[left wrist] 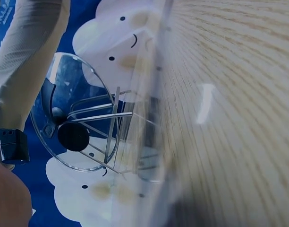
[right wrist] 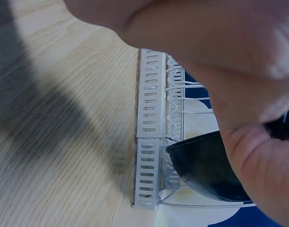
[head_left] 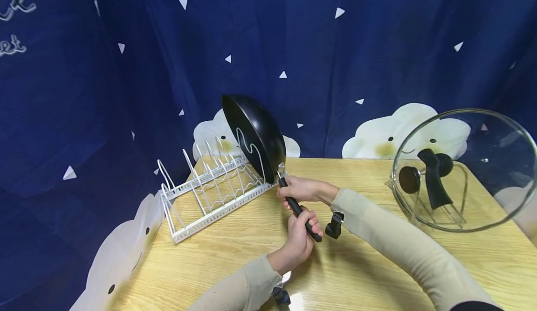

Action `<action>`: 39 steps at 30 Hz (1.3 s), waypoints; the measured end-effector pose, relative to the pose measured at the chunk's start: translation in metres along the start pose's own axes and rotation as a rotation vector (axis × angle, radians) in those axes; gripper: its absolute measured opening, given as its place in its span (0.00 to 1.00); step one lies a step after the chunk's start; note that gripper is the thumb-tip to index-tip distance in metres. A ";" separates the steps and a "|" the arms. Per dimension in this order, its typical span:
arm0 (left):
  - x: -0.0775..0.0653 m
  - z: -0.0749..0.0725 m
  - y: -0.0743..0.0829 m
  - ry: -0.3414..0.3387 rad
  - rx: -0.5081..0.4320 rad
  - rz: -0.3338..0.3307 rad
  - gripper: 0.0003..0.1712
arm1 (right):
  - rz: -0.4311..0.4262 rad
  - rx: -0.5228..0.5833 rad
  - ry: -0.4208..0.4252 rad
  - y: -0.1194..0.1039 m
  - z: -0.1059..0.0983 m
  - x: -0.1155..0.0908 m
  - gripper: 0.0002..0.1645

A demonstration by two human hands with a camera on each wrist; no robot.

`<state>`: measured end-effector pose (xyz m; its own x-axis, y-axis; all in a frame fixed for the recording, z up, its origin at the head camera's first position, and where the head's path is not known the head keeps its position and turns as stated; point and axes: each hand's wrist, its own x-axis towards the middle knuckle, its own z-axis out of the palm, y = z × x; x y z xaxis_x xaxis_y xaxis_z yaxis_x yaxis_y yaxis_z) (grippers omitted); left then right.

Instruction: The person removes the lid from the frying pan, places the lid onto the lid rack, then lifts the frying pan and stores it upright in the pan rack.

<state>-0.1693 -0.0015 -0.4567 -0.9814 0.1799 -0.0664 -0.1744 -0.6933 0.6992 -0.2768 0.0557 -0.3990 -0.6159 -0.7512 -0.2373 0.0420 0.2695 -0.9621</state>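
Note:
A black wok [head_left: 265, 127] stands tilted on its edge at the right end of a white metal rack [head_left: 218, 213]. One curvy wire divider [head_left: 251, 148] of the rack shows in front of the wok's open side. My right hand [head_left: 303, 189] grips the black handle [head_left: 295, 205] close to the wok. Lower down, my left hand [head_left: 299, 236] is wrapped around the handle near its end. In the right wrist view, the wok's rim [right wrist: 196, 142] appears beside the slotted rail [right wrist: 149, 109]; whether they touch I cannot tell.
On the right, a large glass lid [head_left: 474, 229] leans upright in a wire stand [head_left: 464, 185]. The lid has a dark knob [head_left: 409, 179] and a black curved piece [head_left: 436, 185]. A wooden table [head_left: 356, 264] lies beneath, with a blue curtain [head_left: 377, 59] behind.

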 end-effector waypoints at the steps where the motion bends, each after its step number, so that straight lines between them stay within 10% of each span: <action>1: 0.001 0.000 0.000 0.004 -0.002 -0.002 0.12 | 0.002 0.000 0.000 0.000 0.000 0.000 0.07; 39: 0.018 -0.025 -0.001 0.060 0.027 -0.031 0.10 | 0.158 0.150 0.057 0.000 0.000 0.020 0.10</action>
<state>-0.1887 -0.0147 -0.4766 -0.9787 0.1589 -0.1303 -0.2038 -0.6689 0.7149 -0.2895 0.0405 -0.4040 -0.6355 -0.6705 -0.3828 0.2558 0.2850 -0.9238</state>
